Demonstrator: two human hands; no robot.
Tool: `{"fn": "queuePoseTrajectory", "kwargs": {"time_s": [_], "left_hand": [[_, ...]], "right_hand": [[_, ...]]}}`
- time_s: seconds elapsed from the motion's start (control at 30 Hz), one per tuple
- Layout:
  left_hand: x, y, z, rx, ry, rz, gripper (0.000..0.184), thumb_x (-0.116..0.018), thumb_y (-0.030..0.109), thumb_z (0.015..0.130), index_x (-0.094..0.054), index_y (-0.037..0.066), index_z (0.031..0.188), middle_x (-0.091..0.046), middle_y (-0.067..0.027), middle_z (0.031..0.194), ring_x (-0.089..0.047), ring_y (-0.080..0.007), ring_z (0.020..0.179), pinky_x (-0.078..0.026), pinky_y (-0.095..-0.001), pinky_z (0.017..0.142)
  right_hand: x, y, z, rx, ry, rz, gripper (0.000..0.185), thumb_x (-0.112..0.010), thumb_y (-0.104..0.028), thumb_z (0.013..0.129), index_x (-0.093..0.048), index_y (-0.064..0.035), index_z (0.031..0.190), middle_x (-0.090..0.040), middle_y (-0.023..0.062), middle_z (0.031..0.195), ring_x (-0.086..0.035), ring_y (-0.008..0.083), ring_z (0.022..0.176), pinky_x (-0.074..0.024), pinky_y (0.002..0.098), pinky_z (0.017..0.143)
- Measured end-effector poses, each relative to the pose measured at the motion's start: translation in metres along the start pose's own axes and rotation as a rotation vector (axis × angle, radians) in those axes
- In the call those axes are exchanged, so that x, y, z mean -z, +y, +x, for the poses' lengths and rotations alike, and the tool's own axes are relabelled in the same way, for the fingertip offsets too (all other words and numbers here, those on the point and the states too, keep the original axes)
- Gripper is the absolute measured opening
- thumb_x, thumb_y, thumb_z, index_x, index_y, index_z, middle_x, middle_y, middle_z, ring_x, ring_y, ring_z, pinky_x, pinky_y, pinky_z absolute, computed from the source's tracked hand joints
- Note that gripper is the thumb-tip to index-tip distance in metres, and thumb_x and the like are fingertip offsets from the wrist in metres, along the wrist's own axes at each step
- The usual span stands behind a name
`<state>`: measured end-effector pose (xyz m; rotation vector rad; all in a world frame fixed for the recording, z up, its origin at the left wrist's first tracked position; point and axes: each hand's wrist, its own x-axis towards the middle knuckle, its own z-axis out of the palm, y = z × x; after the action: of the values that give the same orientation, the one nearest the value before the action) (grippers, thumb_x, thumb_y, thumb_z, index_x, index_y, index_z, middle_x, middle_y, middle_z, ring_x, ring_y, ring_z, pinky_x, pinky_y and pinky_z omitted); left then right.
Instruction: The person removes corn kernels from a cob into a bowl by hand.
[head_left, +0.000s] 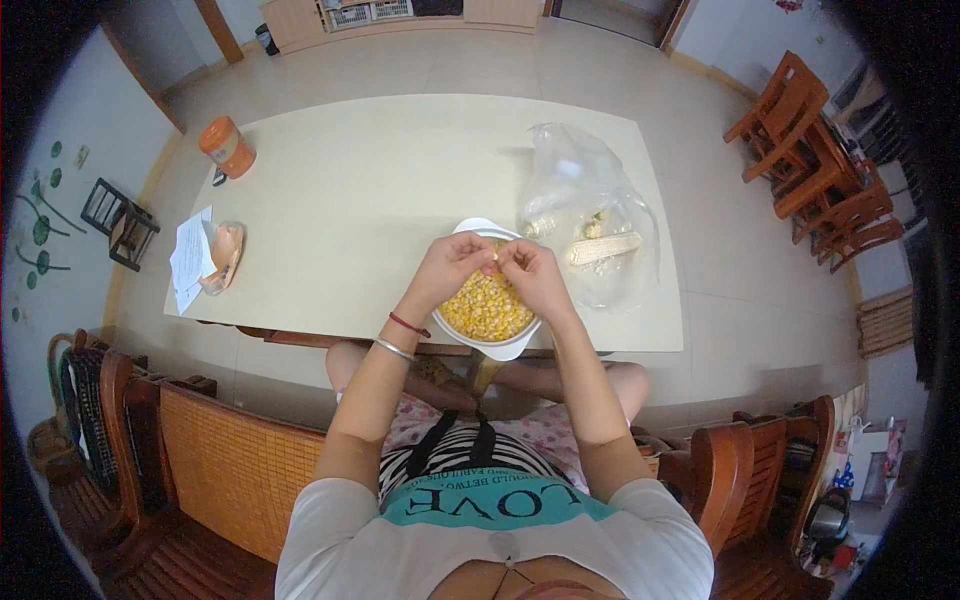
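Above a white bowl (pixel 507 349) with side handles, my left hand (pixel 450 268) and my right hand (pixel 532 276) meet at the fingertips. Both are closed in a pinch. Something small and pale shows between them, too small to name for sure. Loose yellow corn kernels (pixel 485 312) fill the bowl below, partly hidden by my hands. To the right of my right hand, a stripped corn cob (pixel 604 248) lies on a clear plastic bag (pixel 625 290), with pale scraps around it.
The bowl sits at the near edge of a cream table (pixel 380 170). An orange canister (pixel 228 147), papers (pixel 191 262) and a wrapped packet (pixel 226 250) are on its left side. Wooden chairs (pixel 790 120) stand at the far right. A wooden bench (pixel 230 460) is behind me.
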<state>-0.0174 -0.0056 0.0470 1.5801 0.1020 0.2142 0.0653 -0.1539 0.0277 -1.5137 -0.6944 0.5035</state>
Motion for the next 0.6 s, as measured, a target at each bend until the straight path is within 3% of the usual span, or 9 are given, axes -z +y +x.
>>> {"fn": "queuePoseTrajectory", "kwargs": {"time_s": [0.1, 0.2, 0.6], "left_hand": [[0.0023, -0.0077, 0.0022, 0.017, -0.022, -0.034, 0.011, -0.06, 0.01, 0.086, -0.062, -0.001, 0.088, -0.064, -0.0036, 0.082, -0.059, -0.0094, 0.076, -0.047, -0.0228, 0.071], [0.0022, -0.0091, 0.0028, 0.024, -0.019, -0.048, 0.011, -0.06, 0.01, 0.086, -0.061, -0.001, 0.088, -0.064, -0.0039, 0.081, -0.059, -0.0095, 0.076, -0.047, -0.0228, 0.071], [0.0017, -0.0058, 0.0018, 0.008, 0.002, -0.056, 0.012, -0.06, 0.01, 0.086, -0.061, -0.002, 0.089, -0.064, -0.0041, 0.081, -0.058, -0.0092, 0.076, -0.047, -0.023, 0.071]], "right_hand": [[0.0011, 0.005, 0.0018, 0.025, 0.006, -0.074, 0.005, -0.053, 0.001, 0.084, -0.057, -0.0001, 0.081, -0.058, -0.0009, 0.072, -0.052, 0.0041, 0.065, -0.0413, 0.0182, 0.06], [0.0007, 0.0032, 0.0015, -0.02, 0.023, -0.033, 0.005, -0.057, -0.003, 0.078, -0.06, 0.0002, 0.08, -0.065, 0.0054, 0.075, -0.058, 0.0085, 0.071, -0.0456, 0.0232, 0.064], [-0.0018, -0.0023, -0.0001, -0.024, 0.023, 0.086, 0.008, -0.054, -0.002, 0.083, -0.06, 0.0021, 0.084, -0.066, 0.0066, 0.077, -0.061, 0.0105, 0.071, -0.047, 0.0227, 0.066]]}}
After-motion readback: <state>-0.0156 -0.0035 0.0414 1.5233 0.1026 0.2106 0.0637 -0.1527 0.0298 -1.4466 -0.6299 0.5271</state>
